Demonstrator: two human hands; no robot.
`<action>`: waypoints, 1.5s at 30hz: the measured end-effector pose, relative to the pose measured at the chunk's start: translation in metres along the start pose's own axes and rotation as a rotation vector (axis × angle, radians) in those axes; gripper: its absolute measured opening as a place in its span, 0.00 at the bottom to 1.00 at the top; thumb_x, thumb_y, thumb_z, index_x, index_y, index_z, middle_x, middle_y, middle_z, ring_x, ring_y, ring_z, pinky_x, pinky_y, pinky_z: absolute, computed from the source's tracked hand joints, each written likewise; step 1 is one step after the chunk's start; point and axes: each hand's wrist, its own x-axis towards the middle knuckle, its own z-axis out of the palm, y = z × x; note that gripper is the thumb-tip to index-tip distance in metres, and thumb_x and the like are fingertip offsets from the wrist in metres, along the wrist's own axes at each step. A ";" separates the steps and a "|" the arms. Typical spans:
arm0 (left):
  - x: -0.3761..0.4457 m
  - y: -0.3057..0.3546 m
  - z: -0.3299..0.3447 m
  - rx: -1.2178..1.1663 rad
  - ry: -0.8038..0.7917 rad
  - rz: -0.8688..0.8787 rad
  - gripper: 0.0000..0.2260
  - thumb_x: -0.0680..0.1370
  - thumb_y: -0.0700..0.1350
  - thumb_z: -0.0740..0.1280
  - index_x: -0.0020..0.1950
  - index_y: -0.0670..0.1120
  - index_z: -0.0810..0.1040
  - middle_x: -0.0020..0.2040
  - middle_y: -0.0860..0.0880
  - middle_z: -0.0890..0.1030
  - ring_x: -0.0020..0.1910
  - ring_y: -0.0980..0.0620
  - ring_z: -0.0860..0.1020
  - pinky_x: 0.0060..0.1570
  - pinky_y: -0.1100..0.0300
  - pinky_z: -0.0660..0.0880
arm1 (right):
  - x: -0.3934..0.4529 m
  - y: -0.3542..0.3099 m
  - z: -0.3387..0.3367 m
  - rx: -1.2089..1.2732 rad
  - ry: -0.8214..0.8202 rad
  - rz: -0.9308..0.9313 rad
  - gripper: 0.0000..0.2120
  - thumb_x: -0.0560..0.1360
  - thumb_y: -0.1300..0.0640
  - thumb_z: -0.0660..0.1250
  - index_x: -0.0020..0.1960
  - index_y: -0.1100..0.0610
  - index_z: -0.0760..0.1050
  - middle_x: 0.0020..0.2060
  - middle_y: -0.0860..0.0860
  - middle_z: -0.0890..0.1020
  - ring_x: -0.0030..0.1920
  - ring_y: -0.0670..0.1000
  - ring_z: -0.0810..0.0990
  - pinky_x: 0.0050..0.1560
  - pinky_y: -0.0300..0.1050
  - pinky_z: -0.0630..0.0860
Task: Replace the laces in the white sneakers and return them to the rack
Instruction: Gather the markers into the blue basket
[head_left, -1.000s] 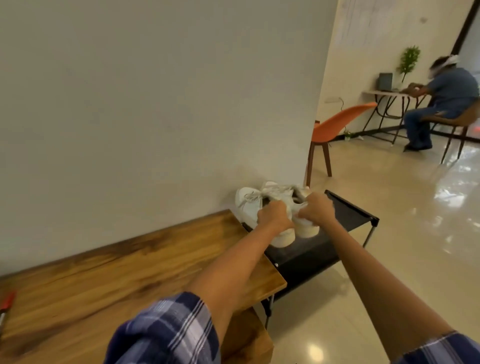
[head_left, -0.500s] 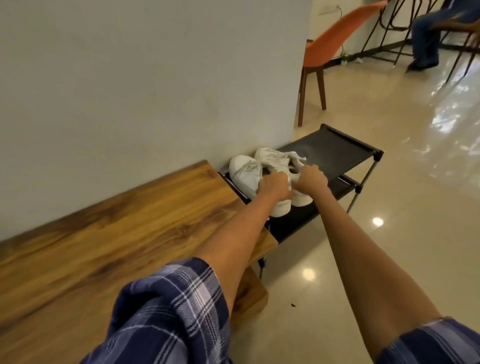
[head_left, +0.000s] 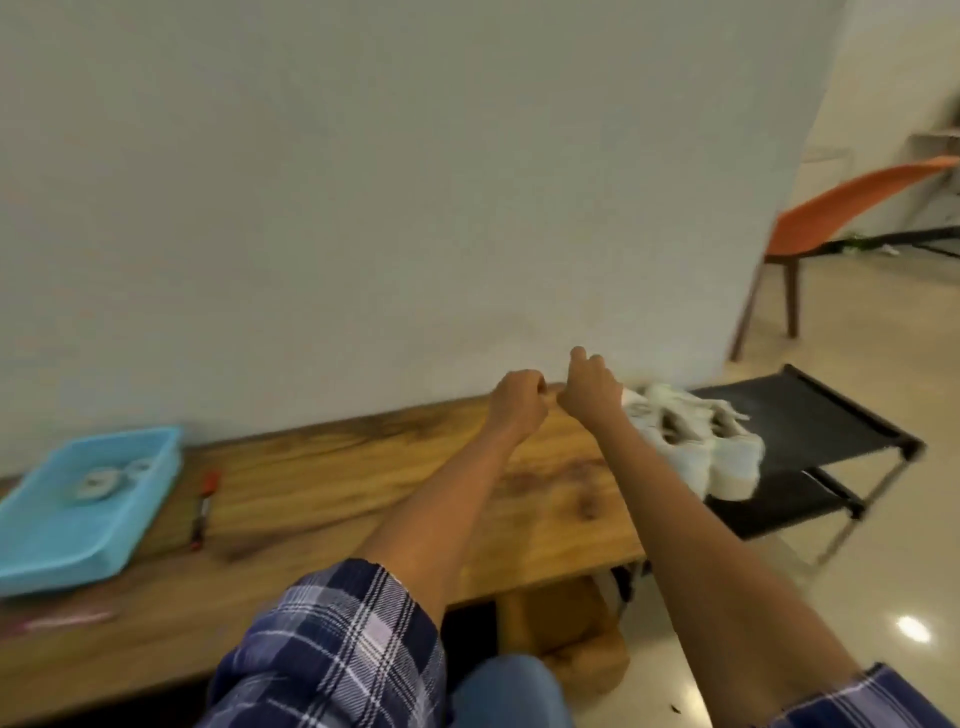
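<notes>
Both hands (head_left: 561, 400) curl empty over the table's (head_left: 322, 467) right edge, beside racked sneakers (head_left: 696, 441).

Blue tray (head_left: 47, 535), red pen perhaps (head_left: 203, 506), wooden table (head_left: 363, 467), orange chair (head_left: 852, 208)

The whole picture is smeared. The white sneakers (head_left: 691, 447) on the rack (head_left: 810, 421) are a fuzzy lump, so their laces cannot be made out, and the right arm covers their near end. In the blue tray (head_left: 78, 519), at the far end of the bench (head_left: 322, 467) from the rack, lie small pale round things too blurry to name. The tray's left side is cut off. The orange chair (head_left: 852, 208) beyond the rack runs off the right edge.
</notes>
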 end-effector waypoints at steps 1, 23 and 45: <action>-0.014 -0.019 -0.019 0.024 0.030 -0.025 0.10 0.76 0.35 0.60 0.52 0.40 0.79 0.51 0.43 0.81 0.51 0.44 0.78 0.48 0.55 0.74 | -0.006 -0.029 0.004 0.026 -0.020 -0.063 0.18 0.76 0.64 0.60 0.65 0.63 0.63 0.59 0.62 0.72 0.56 0.62 0.76 0.49 0.49 0.72; -0.288 -0.302 -0.215 0.169 0.286 -0.822 0.08 0.78 0.41 0.63 0.56 0.42 0.75 0.55 0.47 0.79 0.53 0.49 0.78 0.48 0.60 0.74 | -0.191 -0.338 0.104 0.148 -0.433 -0.562 0.16 0.73 0.66 0.61 0.61 0.62 0.73 0.56 0.58 0.79 0.55 0.56 0.76 0.52 0.46 0.73; -0.292 -0.406 -0.216 0.244 0.342 -1.139 0.07 0.80 0.43 0.61 0.53 0.44 0.77 0.50 0.48 0.80 0.50 0.53 0.78 0.42 0.63 0.70 | -0.136 -0.382 0.229 0.318 -0.369 -0.171 0.11 0.75 0.62 0.60 0.56 0.61 0.71 0.42 0.53 0.75 0.40 0.52 0.74 0.31 0.42 0.66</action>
